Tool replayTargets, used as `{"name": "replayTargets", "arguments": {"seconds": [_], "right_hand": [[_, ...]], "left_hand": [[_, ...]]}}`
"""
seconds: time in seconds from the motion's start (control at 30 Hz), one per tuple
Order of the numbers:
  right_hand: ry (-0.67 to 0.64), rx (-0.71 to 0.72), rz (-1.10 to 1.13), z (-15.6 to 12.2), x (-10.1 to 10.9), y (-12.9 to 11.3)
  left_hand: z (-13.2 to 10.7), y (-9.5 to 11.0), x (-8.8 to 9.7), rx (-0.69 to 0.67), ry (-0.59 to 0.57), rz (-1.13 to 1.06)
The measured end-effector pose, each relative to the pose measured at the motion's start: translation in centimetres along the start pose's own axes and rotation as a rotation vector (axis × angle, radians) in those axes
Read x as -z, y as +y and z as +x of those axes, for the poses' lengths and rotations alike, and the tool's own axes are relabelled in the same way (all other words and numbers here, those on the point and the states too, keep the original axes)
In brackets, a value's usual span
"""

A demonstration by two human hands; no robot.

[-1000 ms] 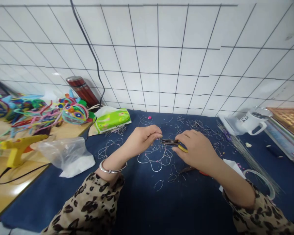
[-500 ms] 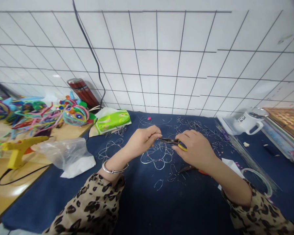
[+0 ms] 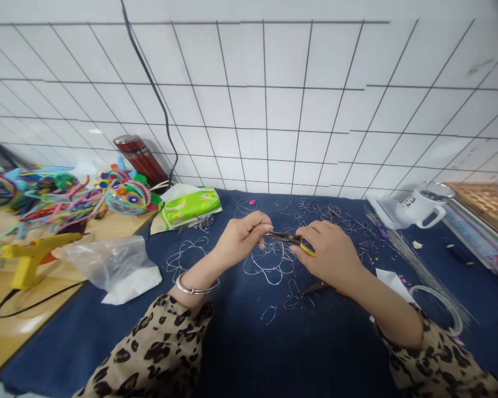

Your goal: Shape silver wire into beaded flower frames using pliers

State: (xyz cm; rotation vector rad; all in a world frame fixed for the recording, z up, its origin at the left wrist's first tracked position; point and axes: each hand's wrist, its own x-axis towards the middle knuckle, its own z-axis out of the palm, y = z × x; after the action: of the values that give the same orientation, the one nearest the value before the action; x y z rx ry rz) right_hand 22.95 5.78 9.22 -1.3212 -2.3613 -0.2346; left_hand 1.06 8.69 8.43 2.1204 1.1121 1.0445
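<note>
My right hand [image 3: 330, 246] is closed around the yellow handles of dark-jawed pliers [image 3: 285, 237], which point left. The tips of the pliers meet the fingers of my left hand [image 3: 244, 235], pinched on a flower-shaped wire piece [image 3: 269, 268] with loops and small pinkish beads. Most of this wire piece hangs below the pliers; where my fingers grip it is partly hidden. Another looped wire flower [image 3: 186, 255] lies on the dark blue cloth [image 3: 240, 354] left of my left hand. Below my right hand lie a small curl of wire [image 3: 268, 315] and orange-handled scissors [image 3: 317, 287], partly covered.
A green tissue pack [image 3: 191, 208] and a plastic bag [image 3: 112, 265] are at left, beside a yellow glue gun [image 3: 31, 257]. Colourful crafts [image 3: 128, 196] and a red flask [image 3: 139, 157] stand behind. At right are a white mug [image 3: 425, 207] and straight wires [image 3: 423, 271].
The wire flower has tilted and moved slightly right beneath the pliers. Both hands keep their grips, with only small movement.
</note>
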Motion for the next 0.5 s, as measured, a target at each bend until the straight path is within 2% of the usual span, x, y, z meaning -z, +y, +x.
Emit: {"name": "replayTargets", "arguments": {"seconds": [0.5], "right_hand": [[0.059, -0.011, 0.003, 0.05, -0.35, -0.14]], "left_hand": [[-0.06, -0.21, -0.67, 0.018, 0.077, -0.100]]}}
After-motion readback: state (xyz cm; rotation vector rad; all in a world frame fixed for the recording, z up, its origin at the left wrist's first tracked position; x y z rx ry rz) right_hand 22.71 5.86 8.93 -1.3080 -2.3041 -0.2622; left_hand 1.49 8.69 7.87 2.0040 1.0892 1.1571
